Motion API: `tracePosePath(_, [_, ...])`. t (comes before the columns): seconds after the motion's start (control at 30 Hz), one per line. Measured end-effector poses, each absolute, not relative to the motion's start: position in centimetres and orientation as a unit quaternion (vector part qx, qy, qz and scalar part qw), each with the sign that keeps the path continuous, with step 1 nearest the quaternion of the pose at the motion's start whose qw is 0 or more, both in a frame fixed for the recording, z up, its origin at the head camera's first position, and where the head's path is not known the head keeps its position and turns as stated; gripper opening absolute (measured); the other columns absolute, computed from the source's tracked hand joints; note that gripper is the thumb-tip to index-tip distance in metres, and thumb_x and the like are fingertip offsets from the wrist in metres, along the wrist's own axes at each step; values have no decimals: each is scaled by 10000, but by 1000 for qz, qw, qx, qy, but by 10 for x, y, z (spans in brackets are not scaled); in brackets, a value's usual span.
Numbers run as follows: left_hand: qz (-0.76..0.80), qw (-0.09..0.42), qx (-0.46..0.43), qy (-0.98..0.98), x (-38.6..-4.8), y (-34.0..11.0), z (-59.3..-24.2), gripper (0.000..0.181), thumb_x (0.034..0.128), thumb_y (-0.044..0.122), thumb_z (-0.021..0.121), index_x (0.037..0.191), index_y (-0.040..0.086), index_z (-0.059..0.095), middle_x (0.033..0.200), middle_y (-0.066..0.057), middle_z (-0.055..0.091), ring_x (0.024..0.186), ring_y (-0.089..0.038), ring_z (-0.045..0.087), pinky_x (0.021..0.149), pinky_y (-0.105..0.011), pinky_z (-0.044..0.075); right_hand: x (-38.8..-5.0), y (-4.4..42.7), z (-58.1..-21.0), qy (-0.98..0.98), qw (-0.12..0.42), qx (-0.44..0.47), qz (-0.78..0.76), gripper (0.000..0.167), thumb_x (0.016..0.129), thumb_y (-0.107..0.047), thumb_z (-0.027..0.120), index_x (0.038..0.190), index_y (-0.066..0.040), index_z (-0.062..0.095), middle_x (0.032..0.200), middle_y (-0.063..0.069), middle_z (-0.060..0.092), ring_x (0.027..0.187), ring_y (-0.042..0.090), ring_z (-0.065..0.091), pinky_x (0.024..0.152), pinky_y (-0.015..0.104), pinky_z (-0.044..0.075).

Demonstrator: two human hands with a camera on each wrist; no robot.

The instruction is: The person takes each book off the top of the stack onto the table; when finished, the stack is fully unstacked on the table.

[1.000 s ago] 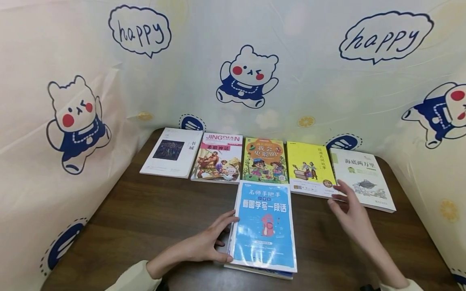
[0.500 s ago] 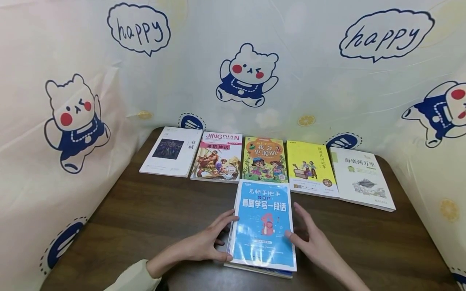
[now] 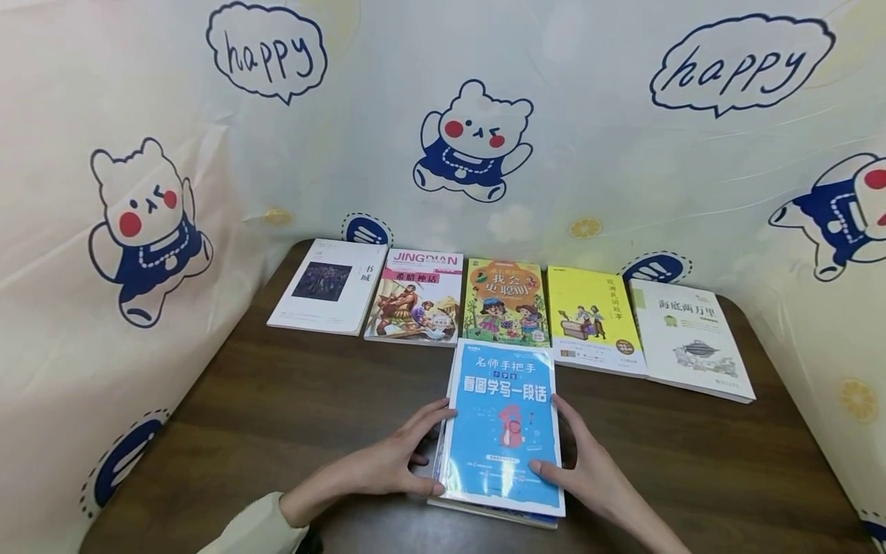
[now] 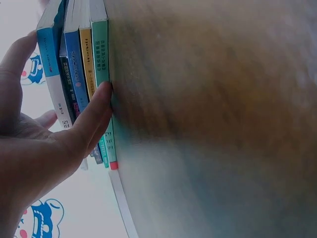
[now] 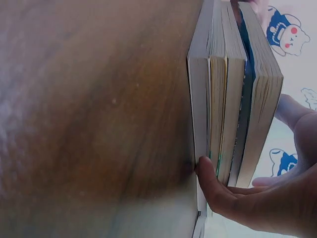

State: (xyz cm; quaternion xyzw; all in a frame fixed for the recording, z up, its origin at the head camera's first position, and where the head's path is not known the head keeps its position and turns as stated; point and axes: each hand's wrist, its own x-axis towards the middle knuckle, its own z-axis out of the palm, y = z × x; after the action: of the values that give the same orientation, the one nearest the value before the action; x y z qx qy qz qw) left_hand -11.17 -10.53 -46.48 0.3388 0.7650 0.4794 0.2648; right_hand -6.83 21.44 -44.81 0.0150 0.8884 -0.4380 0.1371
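Observation:
A stack of several books, topped by a blue-covered book, lies in the front middle of the table. Against its left side rests my left hand, with fingers spread and the thumb near the lower left corner. In the left wrist view those fingers touch the coloured spines. My right hand is at the other side, its thumb over the top cover and its fingers along the right edge. The right wrist view shows a fingertip against the lowest book, beside the page edges.
Behind the stack five books lie in a row: a white one, a pink and white one, an orange and green one, a yellow one and another white one. Patterned cloth surrounds the brown table.
My right hand has moved left from beside the yellow book to the stack, its thumb now over the blue cover. My left hand has stayed at the stack's left side.

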Motion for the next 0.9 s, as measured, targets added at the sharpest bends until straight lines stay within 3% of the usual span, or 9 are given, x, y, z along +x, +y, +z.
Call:
tracePosePath(0.47, [476,272,341,764,-112,-106,-463,924,833,344,756,1530,236,160,1573,-89,110,1346,-346,287,897,-235,496,-70,221,-446,876,141,-1,-461,931,798,-360,784,1520,-201,218,1525,193,279,1190,343,497,842,386,517])
tracePosePath(0.7, [474,279,330,767,-113,-105,-464,959,840,331,753,1541,277,100,1561,-89,129,1344,-345,290,872,-227,507,-70,229,-447,856,139,-11,-498,864,819,-273,777,1506,-206,258,1502,195,324,1191,373,519,870,421,514])
tracePosePath(0.9, [472,290,307,774,-112,-105,-464,991,843,328,750,1546,310,52,1555,-103,146,1322,-314,336,886,-226,501,-68,233,-448,844,150,2,-515,831,828,-246,768,1496,-195,276,1483,203,338,978,262,604,726,295,532])
